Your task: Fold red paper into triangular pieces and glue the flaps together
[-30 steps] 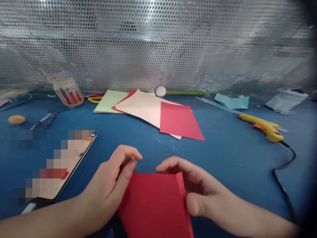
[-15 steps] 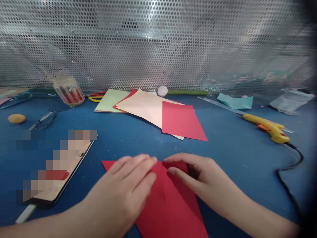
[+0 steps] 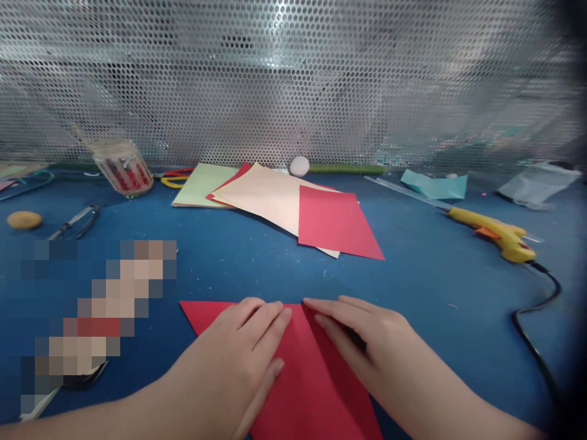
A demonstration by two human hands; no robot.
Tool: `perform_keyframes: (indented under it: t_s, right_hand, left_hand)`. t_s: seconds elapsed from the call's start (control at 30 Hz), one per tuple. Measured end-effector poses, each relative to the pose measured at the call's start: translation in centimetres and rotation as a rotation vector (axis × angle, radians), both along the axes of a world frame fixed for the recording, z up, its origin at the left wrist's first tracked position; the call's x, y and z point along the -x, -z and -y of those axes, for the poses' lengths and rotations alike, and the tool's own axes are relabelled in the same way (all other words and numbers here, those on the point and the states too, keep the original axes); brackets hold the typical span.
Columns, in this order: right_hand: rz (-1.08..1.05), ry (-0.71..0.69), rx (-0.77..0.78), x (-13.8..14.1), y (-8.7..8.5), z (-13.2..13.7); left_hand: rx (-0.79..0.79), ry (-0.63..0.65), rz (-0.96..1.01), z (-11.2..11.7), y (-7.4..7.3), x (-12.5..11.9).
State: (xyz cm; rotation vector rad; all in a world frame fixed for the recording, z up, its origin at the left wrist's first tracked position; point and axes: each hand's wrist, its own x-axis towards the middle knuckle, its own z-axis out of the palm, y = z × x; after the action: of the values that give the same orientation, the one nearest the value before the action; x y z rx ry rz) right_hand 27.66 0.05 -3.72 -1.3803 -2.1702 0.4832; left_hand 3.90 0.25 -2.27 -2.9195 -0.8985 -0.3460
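Observation:
A sheet of red paper [image 3: 316, 391] lies on the blue table in front of me, its far edge running crosswise and its near end cut off by the frame. My left hand [image 3: 238, 360] rests on its left part, fingers laid flat towards the far edge and thumb a little apart. At the far edge, just right of the left fingertips, my right hand [image 3: 367, 333] has thumb and index finger close together on the paper. Its other fingers are partly hidden, and a shadow falls below it. A faint crease seems to run down the paper between the hands.
Behind lie coloured sheets [image 3: 261, 192] with a smaller red piece [image 3: 337, 220] on top. A yellow glue gun [image 3: 495, 232] and its cord are right. Left are a phone-like device [image 3: 87, 373], partly blurred out, and a jar [image 3: 123, 168]. A perforated metal panel [image 3: 293, 91] stands behind.
My left hand has flattened onto the paper, its thumb lower than before. The right fingers have come down closer to the paper, and thumb and index finger have drawn nearer each other.

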Motion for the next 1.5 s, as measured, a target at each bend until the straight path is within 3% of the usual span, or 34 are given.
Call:
perform_keyframes:
  t_s: [0.17, 0.5, 0.9, 1.13, 1.27, 1.33, 1.5]
  right_hand:
    - [0.084, -0.043, -0.025, 0.0, 0.0, 0.5]
    - [0.051, -0.068, -0.018, 0.3, -0.2, 0.3]
    - [0.126, -0.094, -0.092, 0.3, -0.2, 0.7]
    - [0.227, -0.072, -0.275, 0.5, -0.2, 0.6]
    - [0.304, -0.077, -0.341, 0.6, -0.3, 0.8]
    - [0.323, -0.087, -0.324, 0.6, -0.3, 0.9]
    - [0.366, -0.110, -0.255, 0.4, -0.4, 0.9]
  left_hand:
    - [0.029, 0.023, 0.012, -0.2, 0.0, -0.3]
    - [0.080, 0.000, -0.024, -0.4, -0.2, -0.2]
    - [0.069, 0.019, -0.095, 0.0, 0.7, 0.7]
    - [0.079, 0.037, -0.066, -0.3, 0.8, 0.4]
    - [0.112, -0.024, 0.067, -0.4, 1.4, 0.0]
    - [0.145, -0.039, 0.092, -0.4, 1.0, -0.1]
    - [0.161, 0.014, -0.097, -0.7, -1.0, -0.2]
